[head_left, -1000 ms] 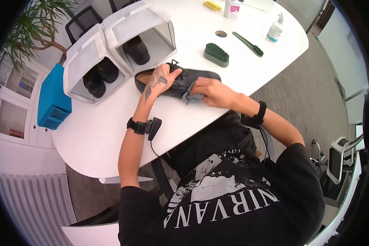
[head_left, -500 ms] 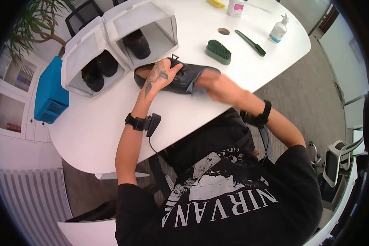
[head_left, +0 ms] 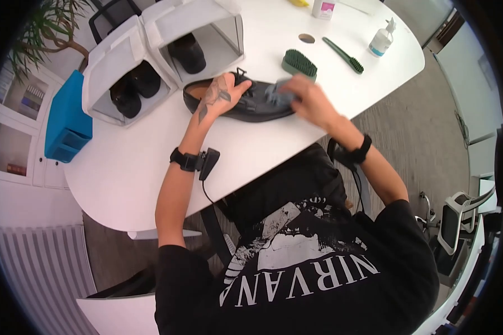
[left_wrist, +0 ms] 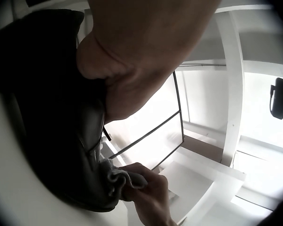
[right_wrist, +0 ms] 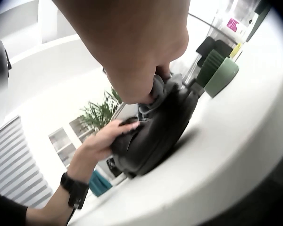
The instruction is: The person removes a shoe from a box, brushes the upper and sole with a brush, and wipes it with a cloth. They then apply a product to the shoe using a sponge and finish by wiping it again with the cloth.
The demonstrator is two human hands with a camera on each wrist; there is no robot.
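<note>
Pump bottle stood upright near one edge of the white table. Blue box sat at the opposite end, near a white cabinet. Leafy plant rose behind. White-framed chair stood well apart on the floor.

"Is your head view bright?"

"Yes, you get even light on the white table, though its edges bow and the corners go black. Your right hand is blurred."

"And your wrist views?"

"In your left one, glare bleaches the right half while the shoe sinks near black; your right one looks soft, shadow smudged beside the shoe."
</note>
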